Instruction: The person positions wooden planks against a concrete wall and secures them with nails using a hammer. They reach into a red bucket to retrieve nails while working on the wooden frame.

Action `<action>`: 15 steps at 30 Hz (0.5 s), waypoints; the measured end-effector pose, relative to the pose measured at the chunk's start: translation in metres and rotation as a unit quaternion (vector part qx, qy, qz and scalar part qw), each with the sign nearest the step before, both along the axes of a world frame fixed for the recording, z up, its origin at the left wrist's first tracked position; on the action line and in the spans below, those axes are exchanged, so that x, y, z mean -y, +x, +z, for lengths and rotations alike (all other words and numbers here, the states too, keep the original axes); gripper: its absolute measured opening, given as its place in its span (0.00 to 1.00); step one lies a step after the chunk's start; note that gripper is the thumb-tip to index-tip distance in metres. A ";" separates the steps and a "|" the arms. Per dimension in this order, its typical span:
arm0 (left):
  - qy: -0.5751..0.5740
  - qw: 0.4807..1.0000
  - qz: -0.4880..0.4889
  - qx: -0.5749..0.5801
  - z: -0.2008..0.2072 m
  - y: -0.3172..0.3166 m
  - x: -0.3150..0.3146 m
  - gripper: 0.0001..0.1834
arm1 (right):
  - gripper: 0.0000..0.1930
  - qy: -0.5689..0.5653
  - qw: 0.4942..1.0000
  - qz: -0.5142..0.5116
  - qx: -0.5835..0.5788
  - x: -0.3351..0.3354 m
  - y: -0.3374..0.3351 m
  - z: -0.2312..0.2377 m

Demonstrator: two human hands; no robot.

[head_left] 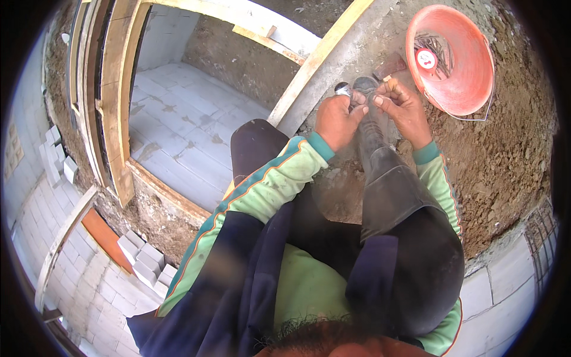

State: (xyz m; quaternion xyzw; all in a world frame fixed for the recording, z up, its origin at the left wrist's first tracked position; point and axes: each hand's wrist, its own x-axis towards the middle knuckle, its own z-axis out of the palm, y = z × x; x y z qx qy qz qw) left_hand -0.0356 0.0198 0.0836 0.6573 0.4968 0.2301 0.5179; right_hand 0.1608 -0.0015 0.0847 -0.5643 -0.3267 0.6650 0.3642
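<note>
My left hand (338,121) is closed, thumb against curled fingers, just left of my boot. A small black-and-white rounded thing (342,89) shows at its far side; its kind is unclear, and I cannot tell if the hand grips it. My right hand (410,113) is closed in a pinch on the boot's other side, with thumb and fingertips together. What the fingertips hold, if anything, is too small to make out. The black rubber boot (395,190) stretches out between both hands. Beyond the right hand lies a rusty, flat metal tool head (389,64), partly hidden.
An orange bucket (461,95) with nails and a round red-and-white item (426,58) stands at the far right on soil. Left of me, wooden boards (119,89) frame a pit floored with grey blocks (178,113). Loose blocks (146,262) lie lower left; rebar (541,238) is at right.
</note>
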 end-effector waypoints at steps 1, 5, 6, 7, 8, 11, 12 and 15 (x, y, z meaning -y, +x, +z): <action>-0.119 0.988 0.093 0.045 -0.005 -0.002 -0.001 0.07 | 0.09 0.062 0.990 -0.014 0.123 0.003 0.002 -0.004; -0.283 0.918 0.243 0.133 -0.007 -0.012 -0.013 0.08 | 0.20 0.191 0.780 0.046 0.594 0.046 0.040 -0.042; -0.275 0.912 0.271 0.137 -0.006 -0.019 -0.018 0.08 | 0.22 0.189 0.757 0.073 0.621 0.055 0.049 -0.052; -0.272 0.909 0.283 0.141 -0.008 -0.023 -0.020 0.09 | 0.23 0.186 0.732 0.099 0.648 0.065 0.054 -0.059; -0.251 0.912 0.293 0.138 -0.007 -0.026 -0.022 0.09 | 0.24 0.159 0.736 0.111 0.648 0.075 0.055 -0.066; -0.304 0.881 0.327 0.158 -0.005 -0.038 -0.020 0.09 | 0.26 0.126 0.751 0.147 0.631 0.088 0.048 -0.081; -0.306 0.877 0.333 0.160 -0.007 -0.036 -0.016 0.07 | 0.27 0.093 0.757 0.172 0.624 0.089 0.049 -0.078; -0.327 0.862 0.348 0.170 -0.009 -0.039 -0.013 0.06 | 0.28 0.066 0.785 0.180 0.589 0.083 0.050 -0.077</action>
